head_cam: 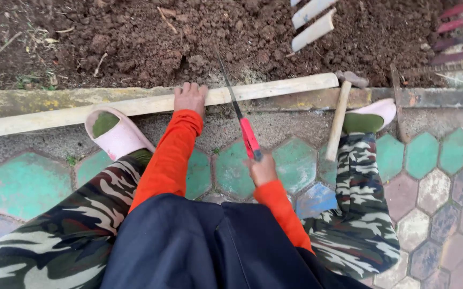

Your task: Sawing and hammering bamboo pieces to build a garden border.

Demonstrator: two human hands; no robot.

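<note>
A long pale wooden slat (274, 88) lies along the concrete curb (39, 99) between the paving and the soil. My left hand (190, 97) presses flat on the slat, fingers spread over its far edge. My right hand (262, 169) grips the red handle of a hand saw (238, 111). The saw's thin blade crosses the slat just right of my left hand, its tip over the soil. Both arms wear orange sleeves.
A hammer (340, 112) with a wooden handle leans on the curb at the right. My feet in pink slippers (115, 135) rest on the hexagonal paving. Dark loose soil (146, 37) lies beyond the curb, with white slats (313, 21) and red slats (458, 32) farther back.
</note>
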